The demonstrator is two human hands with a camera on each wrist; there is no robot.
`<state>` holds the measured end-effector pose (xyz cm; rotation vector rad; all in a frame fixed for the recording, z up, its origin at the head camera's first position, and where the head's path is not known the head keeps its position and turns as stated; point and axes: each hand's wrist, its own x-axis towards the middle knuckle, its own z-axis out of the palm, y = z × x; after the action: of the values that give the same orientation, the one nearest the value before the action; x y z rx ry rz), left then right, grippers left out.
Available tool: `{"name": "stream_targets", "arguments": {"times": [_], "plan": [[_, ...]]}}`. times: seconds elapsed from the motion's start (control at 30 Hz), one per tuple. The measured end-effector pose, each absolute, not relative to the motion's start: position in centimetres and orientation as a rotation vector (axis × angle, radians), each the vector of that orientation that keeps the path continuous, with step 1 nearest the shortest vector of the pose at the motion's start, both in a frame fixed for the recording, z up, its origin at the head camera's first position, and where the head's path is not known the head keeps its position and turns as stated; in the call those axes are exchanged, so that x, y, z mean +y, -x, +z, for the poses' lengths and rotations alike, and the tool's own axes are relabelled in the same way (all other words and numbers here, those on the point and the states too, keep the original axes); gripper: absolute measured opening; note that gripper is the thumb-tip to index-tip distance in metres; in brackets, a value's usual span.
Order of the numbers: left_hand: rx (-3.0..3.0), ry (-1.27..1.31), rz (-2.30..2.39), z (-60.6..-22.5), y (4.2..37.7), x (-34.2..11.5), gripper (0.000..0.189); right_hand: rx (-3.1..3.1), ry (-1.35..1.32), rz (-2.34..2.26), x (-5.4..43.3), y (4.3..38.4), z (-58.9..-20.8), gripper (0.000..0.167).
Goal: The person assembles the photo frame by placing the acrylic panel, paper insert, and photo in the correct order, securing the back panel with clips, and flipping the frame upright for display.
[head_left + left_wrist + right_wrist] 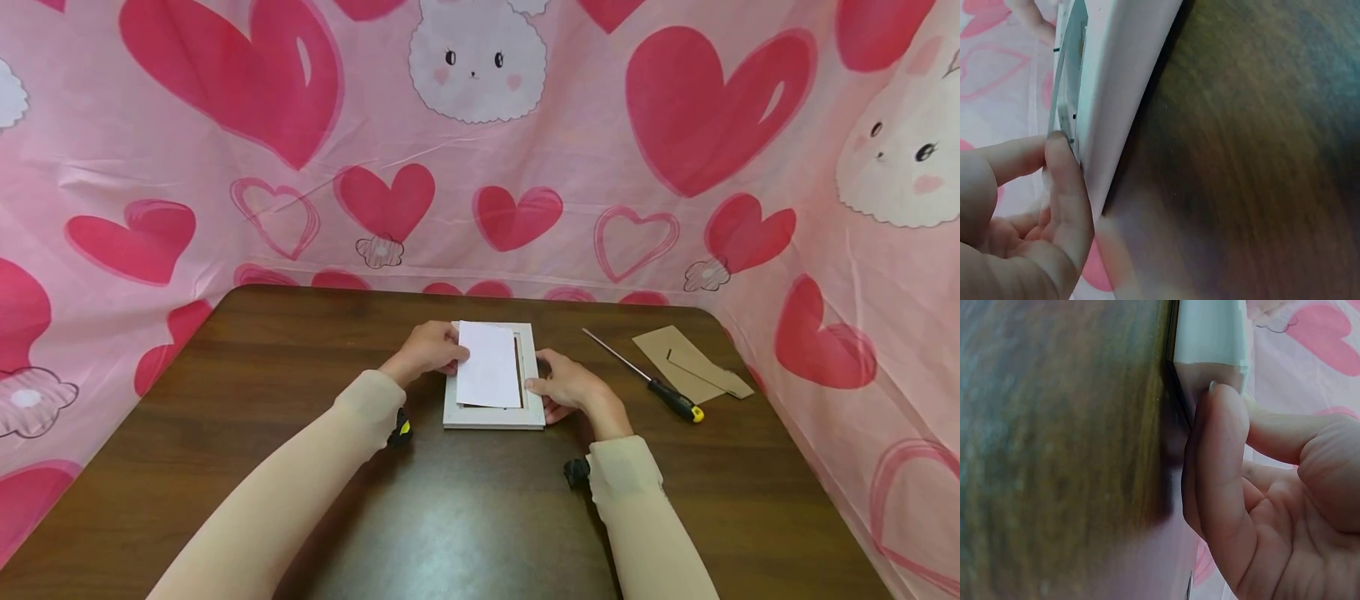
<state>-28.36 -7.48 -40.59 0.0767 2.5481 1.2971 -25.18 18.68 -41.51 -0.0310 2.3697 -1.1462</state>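
The grip of the left hand [429, 346] pinches a white sheet [487, 371] at its left side, the thumb lying on the upper face; the left wrist view shows thumb and fingertip meeting at a thin edge beside the frame's rim. The grip of the right hand [573, 385] holds the right side of a white frame [493, 418], with the thumb on the top face and the fingers at the outer side; in the right wrist view a fingertip presses near one corner of that frame.

The sheet lies over most of the frame's opening, and a narrow dark gap shows along its right side. The frame lies on the brown worktop [315, 350], about midway between the left and right edges and near the far edge.

Toward the worktop's right edge, a screwdriver [645, 375] with a black and yellow handle lies slantwise, its tip toward the far edge. Just beside it, near the far right corner, is a brown board [678, 354]; a thin, dark, bent shape shows on it, too small to identify.

Cream sleeves [300, 492] cover both forearms. Beyond the far edge and along both sides hangs a pink cloth [450, 150] printed with hearts and white animal faces.
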Motion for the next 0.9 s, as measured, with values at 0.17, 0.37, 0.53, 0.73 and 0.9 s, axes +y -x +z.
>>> {"name": "stream_targets", "arguments": {"times": [0.17,0.37,0.53,0.73,0.9], "plan": [[2.648,-0.051,1.18,-40.6,28.3,-6.7,0.042,2.363,0.032,-1.153,18.7,25.2,-41.4,0.067],[2.797,-0.097,1.022,-40.7,28.0,-6.1,0.053,2.359,0.034,-1.158,18.7,25.1,-41.4,0.067],[2.83,-0.152,0.962,-40.5,27.7,-5.9,0.056,2.356,0.034,-1.156,18.6,25.2,-41.5,0.068],[2.861,-0.204,0.909,-40.5,27.6,-5.5,0.057,2.362,0.032,-1.154,18.5,25.1,-41.4,0.067],[2.897,-0.26,0.812,-40.7,27.7,-5.2,0.046,2.363,0.028,-1.15,18.6,25.2,-41.4,0.068]]}}
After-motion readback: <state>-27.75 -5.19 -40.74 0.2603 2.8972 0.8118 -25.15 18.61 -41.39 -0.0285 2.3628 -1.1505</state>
